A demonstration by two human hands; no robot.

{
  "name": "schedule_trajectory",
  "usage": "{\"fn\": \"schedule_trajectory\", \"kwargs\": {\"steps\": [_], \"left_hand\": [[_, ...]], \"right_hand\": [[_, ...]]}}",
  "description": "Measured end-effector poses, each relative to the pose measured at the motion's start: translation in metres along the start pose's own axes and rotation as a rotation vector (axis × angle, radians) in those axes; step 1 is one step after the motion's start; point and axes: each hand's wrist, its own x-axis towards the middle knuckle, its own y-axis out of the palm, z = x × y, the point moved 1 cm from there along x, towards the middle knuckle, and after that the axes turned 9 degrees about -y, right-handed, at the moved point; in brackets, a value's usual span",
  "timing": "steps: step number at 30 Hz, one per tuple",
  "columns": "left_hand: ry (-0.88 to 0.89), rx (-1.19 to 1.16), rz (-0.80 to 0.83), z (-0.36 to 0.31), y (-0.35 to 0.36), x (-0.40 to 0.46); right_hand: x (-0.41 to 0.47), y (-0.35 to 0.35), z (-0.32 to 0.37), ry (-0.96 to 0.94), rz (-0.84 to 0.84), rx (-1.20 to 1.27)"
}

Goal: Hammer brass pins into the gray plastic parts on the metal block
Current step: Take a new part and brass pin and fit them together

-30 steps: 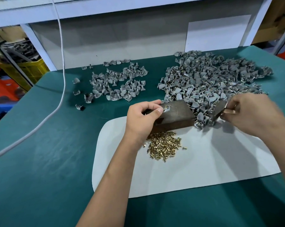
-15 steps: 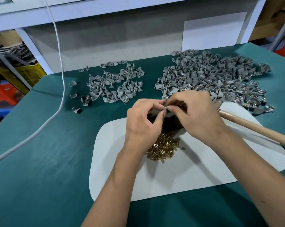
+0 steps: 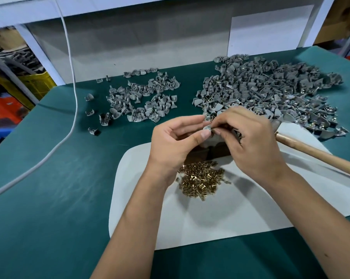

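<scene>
My left hand (image 3: 176, 141) and my right hand (image 3: 248, 141) meet above the dark metal block (image 3: 208, 153), which they mostly hide. Both pinch one small gray plastic part (image 3: 207, 128) between thumbs and fingertips. A heap of brass pins (image 3: 202, 179) lies on the white mat (image 3: 220, 218) just in front of the block. The hammer's wooden handle (image 3: 315, 154) rests on the mat to the right, with no hand on it; its head is hidden behind my right hand.
A large pile of gray parts (image 3: 270, 91) spreads at the back right, and a smaller pile (image 3: 144, 97) sits at the back left. A white cable (image 3: 73, 93) runs down the left of the green table (image 3: 49, 188). A white wall panel stands behind.
A second ago my right hand held the hammer at the right of the block. It has laid the hammer down and come to the block, where both hands now pinch a gray part.
</scene>
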Motion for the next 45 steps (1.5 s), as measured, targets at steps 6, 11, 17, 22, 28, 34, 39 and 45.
{"fn": "schedule_trajectory", "kwargs": {"steps": [6, 11, 17, 22, 28, 34, 39, 45], "left_hand": [[0.065, 0.064, -0.006, -0.0001, -0.0013, 0.0003], [0.152, 0.124, -0.017, 0.0019, 0.0005, -0.0012], [0.095, 0.145, -0.015, 0.0045, -0.0005, 0.0009], [0.088, 0.143, -0.017, 0.0046, -0.0020, 0.0007], [0.129, 0.171, -0.036, 0.0041, 0.0001, -0.0010], [0.117, 0.186, -0.042, 0.0040, 0.0027, -0.0039], [0.119, 0.224, -0.058, 0.0038, 0.0042, -0.0040], [0.185, 0.263, -0.056, 0.0033, 0.0055, -0.0024]], "right_hand": [[-0.0022, 0.0036, -0.0002, 0.004, -0.019, 0.008], [-0.0037, 0.0076, 0.0005, 0.080, -0.035, 0.006], [-0.0039, 0.0089, 0.0022, 0.139, -0.037, 0.029], [-0.0041, 0.0080, 0.0055, 0.129, -0.037, 0.025], [-0.0043, 0.0086, 0.0082, 0.123, -0.018, -0.017], [-0.0061, 0.0075, 0.0056, 0.118, 0.019, -0.001], [-0.0077, 0.0097, 0.0038, 0.131, 0.045, 0.023], [-0.0025, 0.0028, 0.0078, 0.182, 0.029, 0.066]]}}
